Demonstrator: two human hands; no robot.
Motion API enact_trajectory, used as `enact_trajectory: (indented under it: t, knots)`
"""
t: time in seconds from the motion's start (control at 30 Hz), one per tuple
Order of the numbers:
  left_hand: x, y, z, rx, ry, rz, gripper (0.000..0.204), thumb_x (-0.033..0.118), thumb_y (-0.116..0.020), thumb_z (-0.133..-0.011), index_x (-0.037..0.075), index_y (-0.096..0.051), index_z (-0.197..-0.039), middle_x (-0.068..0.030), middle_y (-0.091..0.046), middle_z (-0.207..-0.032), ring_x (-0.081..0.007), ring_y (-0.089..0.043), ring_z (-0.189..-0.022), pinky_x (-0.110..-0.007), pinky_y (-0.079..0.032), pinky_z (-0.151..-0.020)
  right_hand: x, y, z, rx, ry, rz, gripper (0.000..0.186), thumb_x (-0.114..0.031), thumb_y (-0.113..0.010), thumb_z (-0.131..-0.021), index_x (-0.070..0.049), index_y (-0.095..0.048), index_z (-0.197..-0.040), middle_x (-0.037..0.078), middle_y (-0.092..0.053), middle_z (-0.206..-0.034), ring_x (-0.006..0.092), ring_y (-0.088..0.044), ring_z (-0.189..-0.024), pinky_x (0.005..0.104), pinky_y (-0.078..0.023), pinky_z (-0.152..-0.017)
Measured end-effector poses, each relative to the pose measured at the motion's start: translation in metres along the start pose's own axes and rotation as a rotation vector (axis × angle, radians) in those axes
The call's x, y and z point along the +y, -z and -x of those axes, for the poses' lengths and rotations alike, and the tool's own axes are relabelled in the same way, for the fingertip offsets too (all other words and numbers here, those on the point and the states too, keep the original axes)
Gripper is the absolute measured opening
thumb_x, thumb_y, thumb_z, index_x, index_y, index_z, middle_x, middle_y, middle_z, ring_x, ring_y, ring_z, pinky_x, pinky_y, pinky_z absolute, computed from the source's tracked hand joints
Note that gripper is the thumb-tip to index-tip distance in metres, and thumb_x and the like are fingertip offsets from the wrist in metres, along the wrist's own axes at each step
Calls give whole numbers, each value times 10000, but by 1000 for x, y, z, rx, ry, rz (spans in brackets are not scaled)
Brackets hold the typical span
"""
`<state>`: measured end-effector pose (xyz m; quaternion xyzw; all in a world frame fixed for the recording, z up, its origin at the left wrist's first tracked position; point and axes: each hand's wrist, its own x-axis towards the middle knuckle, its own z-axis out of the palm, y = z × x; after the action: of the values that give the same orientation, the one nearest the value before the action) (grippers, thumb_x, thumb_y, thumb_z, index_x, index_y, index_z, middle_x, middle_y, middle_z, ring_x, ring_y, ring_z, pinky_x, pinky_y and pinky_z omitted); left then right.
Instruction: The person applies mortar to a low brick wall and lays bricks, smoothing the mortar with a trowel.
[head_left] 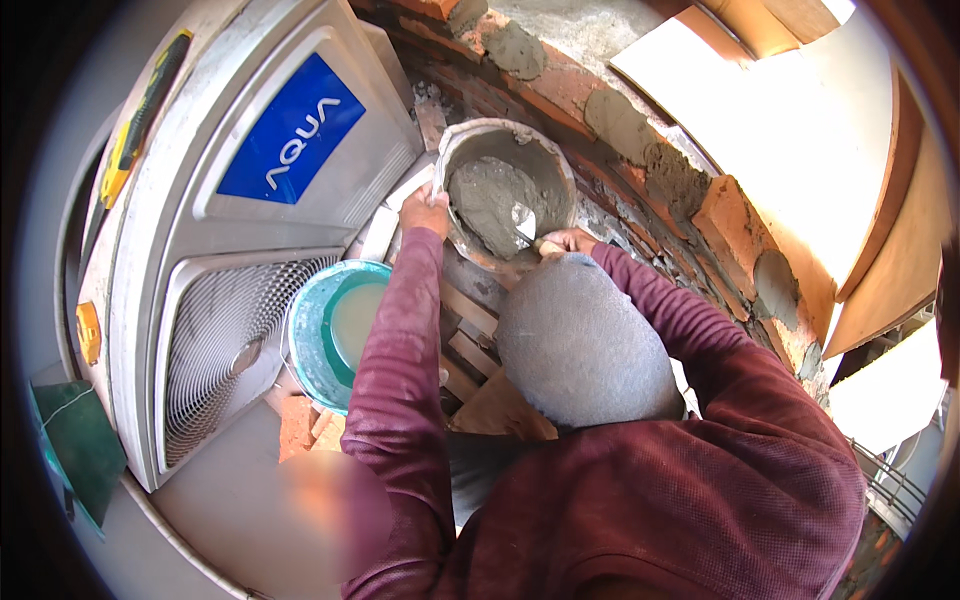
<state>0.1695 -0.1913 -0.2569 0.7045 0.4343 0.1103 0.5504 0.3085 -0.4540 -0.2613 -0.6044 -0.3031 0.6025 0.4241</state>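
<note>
A round, mortar-smeared bucket (562,185) holds wet grey mortar (485,195). My left hand (424,212) has its fingers closed over the left side of the bucket's rim. My right hand (565,243), at the lower right of the bucket, grips the handle of a trowel (523,222), whose metal blade is down in the mortar. A rounded grey cloth-covered shape (585,340), which looks like my knee, is just below my right hand. To the left of my left forearm stands a teal bucket (307,330) with cloudy liquid inside.
A partly mortared brick wall (730,225) curves along the right, pale boards (870,390) beyond it. A silver air-conditioning unit (175,230) stands at left with a yellow-black utility knife (145,115) and yellow tape measure (88,330) at its edge. Loose bricks (297,425) lie below the teal bucket.
</note>
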Motion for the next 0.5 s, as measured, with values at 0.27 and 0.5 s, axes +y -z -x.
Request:
enact_trajectory:
  t: [0.27,0.5]
  knots:
    - [122,77,76,38,-393,-247,506,175,-650,-876,-31,-524,-1321,-204,-605,-1227,-260,-595,-1147,-354,-496,-925,-128,6,94,188,-156,-14,89,-96,-613,-904,-17,-617,-945,2,-543,-616,84,-501,-456,264,-386,-404]
    - [236,278,98,1176,-1017,-865,440,317,-562,-966,72,-533,-1330,-181,-439,-1399,-363,-342,-1351,-514,-259,-1110,-301,22,41,441,106,341,227,-161,-650,-825,18,-590,-952,91,-599,-642,175,-590,-511,332,-496,-503]
